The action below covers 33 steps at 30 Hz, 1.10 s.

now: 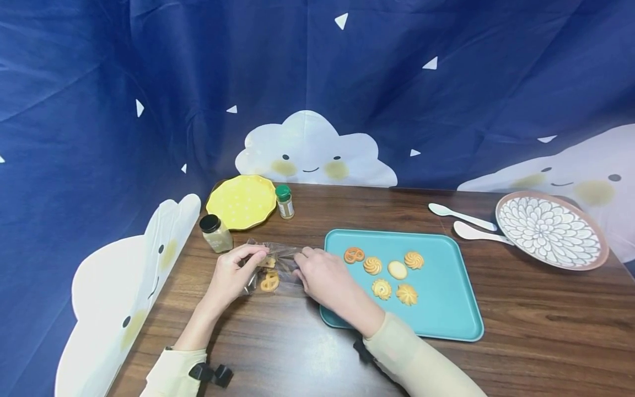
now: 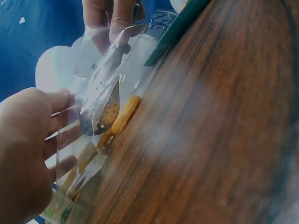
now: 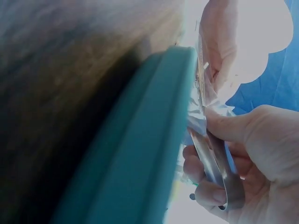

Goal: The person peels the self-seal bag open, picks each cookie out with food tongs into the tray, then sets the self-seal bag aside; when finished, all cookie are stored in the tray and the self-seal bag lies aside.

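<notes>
A clear plastic bag [image 1: 285,255] lies on the table between both hands, with a pretzel-shaped cookie [image 1: 270,281] and other cookies inside. My left hand [image 1: 232,275] pinches the bag's side between thumb and fingers. In the right wrist view, my right hand [image 3: 261,149] grips metal tongs [image 3: 212,161], their bent end in the palm. Its thumb also lies against the bag's mouth. Seen from the left wrist, a stick-like cookie edge [image 2: 126,115] shows through the film beside a dark speckled shape [image 2: 97,116]; whether that is the tongs' tip I cannot tell.
Right of the bag is a teal tray [image 1: 441,309] bearing several cookies [image 1: 381,289]. Behind stand a yellow plate [image 1: 241,201], a green-capped shaker [image 1: 285,203] and a black-lidded jar [image 1: 217,234]. Two white spoons [image 1: 461,216] lie near a patterned plate [image 1: 550,230] at far right.
</notes>
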Tool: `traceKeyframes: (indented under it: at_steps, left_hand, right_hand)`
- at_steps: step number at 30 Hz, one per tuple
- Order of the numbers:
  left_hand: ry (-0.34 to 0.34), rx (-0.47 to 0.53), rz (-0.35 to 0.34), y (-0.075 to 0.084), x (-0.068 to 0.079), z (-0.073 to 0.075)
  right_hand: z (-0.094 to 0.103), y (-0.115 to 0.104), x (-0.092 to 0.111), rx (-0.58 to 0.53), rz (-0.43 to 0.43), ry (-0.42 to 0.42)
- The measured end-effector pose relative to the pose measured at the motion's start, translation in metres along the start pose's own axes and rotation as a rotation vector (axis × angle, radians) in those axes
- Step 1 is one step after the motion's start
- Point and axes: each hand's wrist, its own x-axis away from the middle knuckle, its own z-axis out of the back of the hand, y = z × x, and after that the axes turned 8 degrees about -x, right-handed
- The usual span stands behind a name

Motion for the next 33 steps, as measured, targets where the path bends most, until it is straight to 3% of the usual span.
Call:
traceKeyframes:
  at_steps: [6,15,33]
  left_hand:
    - [-0.005,-0.028,0.028,0.001,0.001,0.001]
    - [0.011,0.019,-0.016,0.000,0.000,0.000]
    - [-0.003,0.007,-0.011,0.001,0.001,0.002]
  right_hand:
    - [0.008,0.003,0.003,0.049,-0.071,0.025]
    - [0.001,0.007,0.002,0.035,0.041,0.069]
    - [0.007,0.009,0.004,0.068,0.028,0.046]
